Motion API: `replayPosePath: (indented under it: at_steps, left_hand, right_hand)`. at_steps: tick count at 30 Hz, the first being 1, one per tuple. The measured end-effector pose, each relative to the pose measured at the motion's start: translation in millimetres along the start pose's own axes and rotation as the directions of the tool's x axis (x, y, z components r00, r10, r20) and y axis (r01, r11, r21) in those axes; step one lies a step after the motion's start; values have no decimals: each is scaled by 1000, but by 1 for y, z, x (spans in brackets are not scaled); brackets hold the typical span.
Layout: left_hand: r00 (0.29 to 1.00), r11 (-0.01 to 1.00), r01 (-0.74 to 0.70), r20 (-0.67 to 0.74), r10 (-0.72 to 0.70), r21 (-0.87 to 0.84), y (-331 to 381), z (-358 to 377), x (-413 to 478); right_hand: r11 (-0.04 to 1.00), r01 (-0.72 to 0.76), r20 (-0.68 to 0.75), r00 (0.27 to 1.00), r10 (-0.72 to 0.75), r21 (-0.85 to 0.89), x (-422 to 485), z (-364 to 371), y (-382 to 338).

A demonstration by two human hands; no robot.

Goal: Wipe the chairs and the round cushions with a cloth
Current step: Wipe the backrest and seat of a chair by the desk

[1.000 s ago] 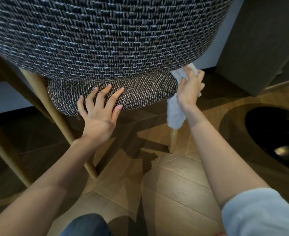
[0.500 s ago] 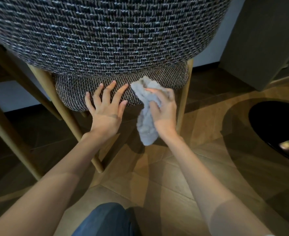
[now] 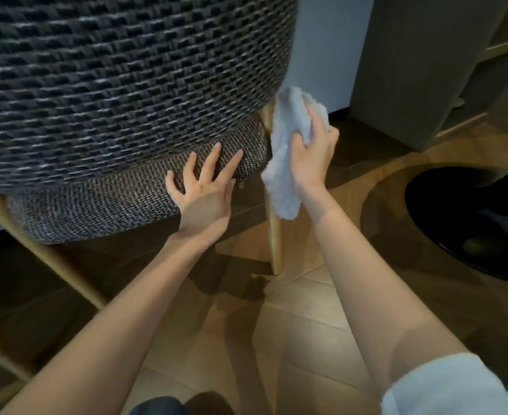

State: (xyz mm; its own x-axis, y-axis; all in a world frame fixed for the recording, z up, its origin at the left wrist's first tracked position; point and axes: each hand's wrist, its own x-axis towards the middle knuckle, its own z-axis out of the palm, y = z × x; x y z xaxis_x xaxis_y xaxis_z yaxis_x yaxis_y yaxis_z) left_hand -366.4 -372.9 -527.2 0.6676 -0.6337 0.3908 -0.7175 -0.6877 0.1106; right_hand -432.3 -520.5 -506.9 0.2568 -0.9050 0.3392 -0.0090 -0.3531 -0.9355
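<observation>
1. Head view: the chair leg runs top to bottom just left of the right hand, closer to it than to the left hand.
2. The right hand clutches the cloth, bunched against the leg's top, with its tail hanging.
3. The left hand lies flat on the seat edge, fingers spread, grasping nothing.
</observation>
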Motion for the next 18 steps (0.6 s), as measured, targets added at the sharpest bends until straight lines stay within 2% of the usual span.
replayPosePath:
  at_steps: [3, 6, 8, 10, 13, 15, 16, 18]
  left_hand:
    - [1000, 1000, -15, -12, 15, 10, 14, 8, 7]
    - [999, 999, 6, -48, -4, 32, 18, 14, 7]
    - [998, 999, 11, -69, -8, 51, 18, 16, 6]
    - [997, 998, 19, -81, -14, 56, 18, 15, 5]
    - [996, 996, 28, -85, -21, 85, 20, 16, 3]
    - [995, 994, 23, -96, -13, 105, 20, 17, 2]
    - [994, 994, 23, -105, -11, 106, 20, 17, 2]
    - [993, 995, 16, -120, -4, 99, 20, 19, 2]
  right_hand:
    - [997, 73, 116, 991, -69, -26, 35, 6, -7]
    - [984, 180, 274, 946, -174, 6, 45, 21, -1]
    - [963, 270, 254, 933, -254, -27, 41, 30, 13]
    - [951, 293, 203, 942, -269, -99, 32, 33, 38]
    - [967, 185, 228, 963, -143, -173, -1, 30, 93]
    - [968, 56, 293, 956, 19, -244, -33, 20, 141]
    - [963, -42, 332, 934, 133, -267, -48, 13, 163]
    - [921, -284, 411, 831, 374, -266, -70, 0, 193]
